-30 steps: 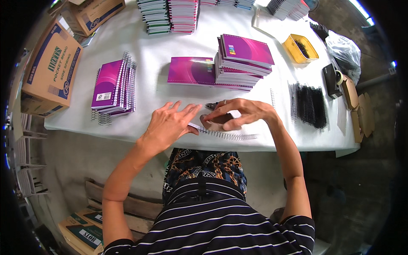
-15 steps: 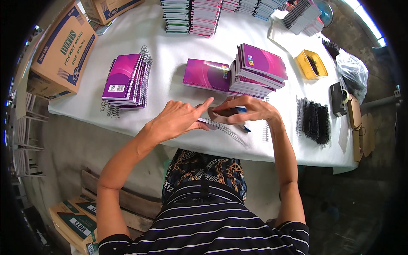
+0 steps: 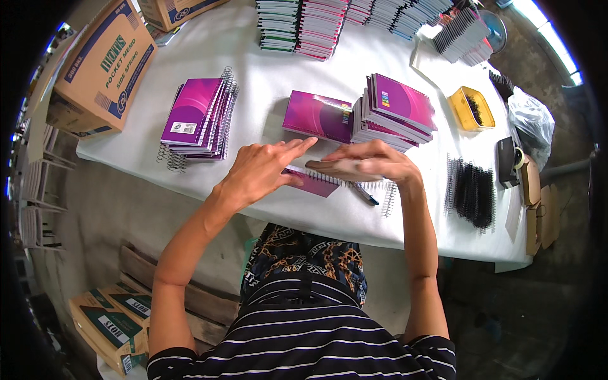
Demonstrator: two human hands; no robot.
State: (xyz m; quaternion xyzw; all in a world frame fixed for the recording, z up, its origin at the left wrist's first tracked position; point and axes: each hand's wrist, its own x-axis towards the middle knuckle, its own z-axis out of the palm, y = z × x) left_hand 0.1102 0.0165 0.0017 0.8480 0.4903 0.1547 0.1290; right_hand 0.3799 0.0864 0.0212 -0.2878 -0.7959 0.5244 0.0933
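Trousers in a dark gold-chain print show just below the white-covered bench. Right past its near edge lies a glossy purple notebook, with a silvery wire spiral along its far side, running off past the right end. Left hand has its thumb on the cover, forefinger spread well apart; can't tell if that grip is pinching the pages. Right hand is blurry over the spiral, so can't tell if that grip has the wire either. Slim dark-and-blue tool pokes out below, loose wire coil beside it. Heap of black coils to the right. Further back: purple spiral-bound pile on the left, purple notebook stack right of centre, then way back, a green-edged stack.
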